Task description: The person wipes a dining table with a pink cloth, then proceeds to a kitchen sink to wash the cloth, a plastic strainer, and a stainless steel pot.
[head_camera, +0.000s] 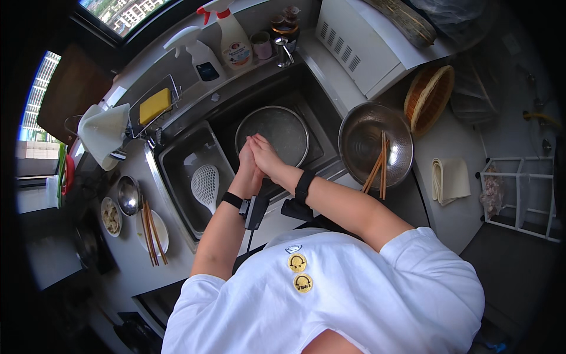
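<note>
My left hand (246, 166) and my right hand (266, 160) are pressed together, palm to palm, over the near left rim of a round metal basin (283, 132). Their fingers point away from me, and whatever lies between the palms is hidden. Cloudy liquid appears to fill the basin, which sits in the larger bowl of a dark double sink (325, 104). In the smaller bowl, to the left, a white slotted skimmer (206, 183) rests with its handle towards me. Both wrists wear black straps, and the left one carries a small device.
Right of the sink stands a hammered metal bowl (360, 132) with wooden chopsticks (384, 166) across it. Farther right are a folded cloth (451, 181) and a wicker basket (429, 99). Spray bottles (232, 40) line the back. On the left, chopsticks lie over a white plate (162, 230).
</note>
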Demonstrator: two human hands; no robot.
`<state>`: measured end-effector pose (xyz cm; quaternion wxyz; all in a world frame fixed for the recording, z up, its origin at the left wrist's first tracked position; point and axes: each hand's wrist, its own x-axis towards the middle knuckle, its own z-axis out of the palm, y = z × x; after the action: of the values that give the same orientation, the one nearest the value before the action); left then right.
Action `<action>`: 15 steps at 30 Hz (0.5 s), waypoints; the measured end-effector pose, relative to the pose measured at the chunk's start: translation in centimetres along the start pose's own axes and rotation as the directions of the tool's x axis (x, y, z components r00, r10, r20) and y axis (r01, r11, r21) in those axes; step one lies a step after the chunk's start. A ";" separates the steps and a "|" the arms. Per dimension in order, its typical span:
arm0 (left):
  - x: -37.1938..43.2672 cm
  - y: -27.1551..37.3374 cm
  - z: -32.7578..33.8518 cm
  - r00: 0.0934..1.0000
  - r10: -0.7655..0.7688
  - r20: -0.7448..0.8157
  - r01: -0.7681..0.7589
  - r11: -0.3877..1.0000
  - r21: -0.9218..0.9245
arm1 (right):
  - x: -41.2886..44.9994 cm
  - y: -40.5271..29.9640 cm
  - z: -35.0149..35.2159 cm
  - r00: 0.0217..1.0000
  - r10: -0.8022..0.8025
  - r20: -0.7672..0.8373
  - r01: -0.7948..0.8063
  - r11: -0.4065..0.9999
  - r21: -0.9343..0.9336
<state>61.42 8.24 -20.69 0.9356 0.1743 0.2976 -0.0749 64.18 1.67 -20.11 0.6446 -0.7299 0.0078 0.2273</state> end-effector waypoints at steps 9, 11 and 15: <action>0.6 0.6 -1.5 0.997 0.061 0.049 -0.062 0.998 0.019 | -2.4 -1.0 1.3 0.975 -0.219 0.046 0.224 0.950 -0.217; -2.0 -1.7 2.7 0.998 0.021 -0.062 -0.018 0.999 0.049 | 1.1 -0.6 -1.0 0.988 -0.153 -0.031 0.145 0.973 -0.180; -0.3 -1.2 3.3 0.997 -0.027 -0.068 0.025 0.999 -0.026 | 1.8 1.8 -3.2 0.982 -0.184 -0.040 0.169 0.955 -0.242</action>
<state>62.65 5.92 -18.30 0.9260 0.1611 0.3325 -0.0775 66.27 -1.11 -22.16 0.5697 -0.8064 -0.0647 0.1452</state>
